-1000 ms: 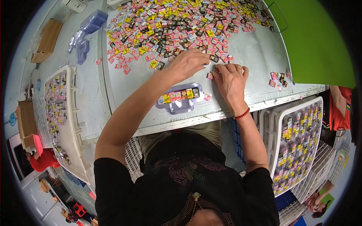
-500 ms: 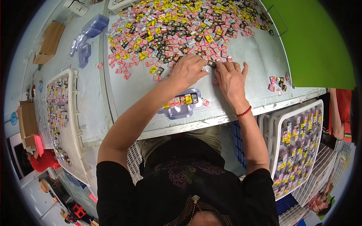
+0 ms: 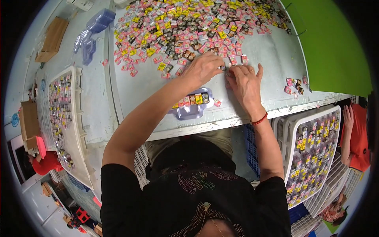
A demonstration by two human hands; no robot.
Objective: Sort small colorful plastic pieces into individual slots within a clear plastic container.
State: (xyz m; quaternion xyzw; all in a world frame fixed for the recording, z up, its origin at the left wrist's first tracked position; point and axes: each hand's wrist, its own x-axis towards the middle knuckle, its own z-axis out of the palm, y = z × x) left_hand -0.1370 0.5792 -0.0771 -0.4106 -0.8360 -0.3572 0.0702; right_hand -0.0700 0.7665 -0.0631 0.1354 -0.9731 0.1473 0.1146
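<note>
My left hand (image 3: 203,71) reaches over the near edge of a large spread of small pink, yellow and black blocks (image 3: 189,33). Its thumb and fingertips pinch a small dark block (image 3: 223,68). Beside it, my right hand (image 3: 245,85) is closed, its bent fingers close to the left fingertips and its little finger raised. A pink block (image 3: 228,85) shows at its thumb side, partly covered. Below my left wrist lies a clear bluish plastic tray (image 3: 190,114) with a row of blocks in its upper slot, part hidden by my forearm. One pink block (image 3: 217,103) lies at the tray's right.
Stacked empty trays (image 3: 100,20) and a cardboard box (image 3: 53,38) are at the far left. White crates of filled trays stand left (image 3: 79,118) and right (image 3: 290,166). Several loose blocks (image 3: 294,86) lie near a green panel (image 3: 335,47). A person in red (image 3: 358,134) is at the right.
Both hands stay close together; my left fingertips have moved slightly right and now show a dark block. At the right, the person in red has a raised hand in view.
</note>
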